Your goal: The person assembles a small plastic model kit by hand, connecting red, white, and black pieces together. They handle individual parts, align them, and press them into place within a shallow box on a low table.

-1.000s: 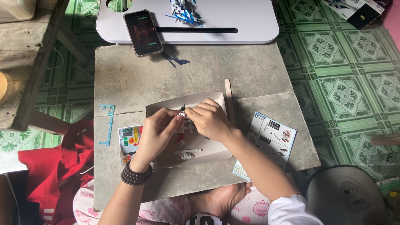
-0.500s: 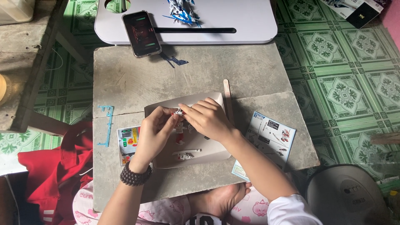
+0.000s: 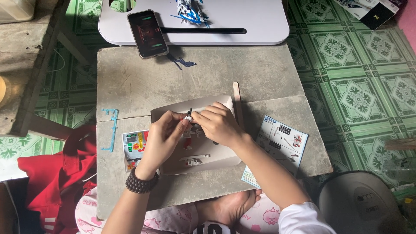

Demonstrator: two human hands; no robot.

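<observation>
My left hand [image 3: 162,136] and my right hand [image 3: 216,123] meet over a shallow cardboard tray [image 3: 225,161] on the grey stone slab [image 3: 173,82]. Both pinch a small white and red model part [image 3: 187,117] between the fingertips. More small red and white model pieces [image 3: 193,161] lie loose in the tray under my hands. A dark bead bracelet circles my left wrist.
A phone [image 3: 147,33] and a blue-white model figure [image 3: 190,11] rest on a white lap table [image 3: 260,26] at the back. A wooden stick [image 3: 236,97], a blue plastic sprue [image 3: 112,128], a sticker sheet [image 3: 130,147] and an instruction leaflet [image 3: 281,143] lie around the tray. Red cloth [image 3: 47,182] is at left.
Both hands stay over the tray and turn the small part slightly between the fingertips. Nothing else has shifted.
</observation>
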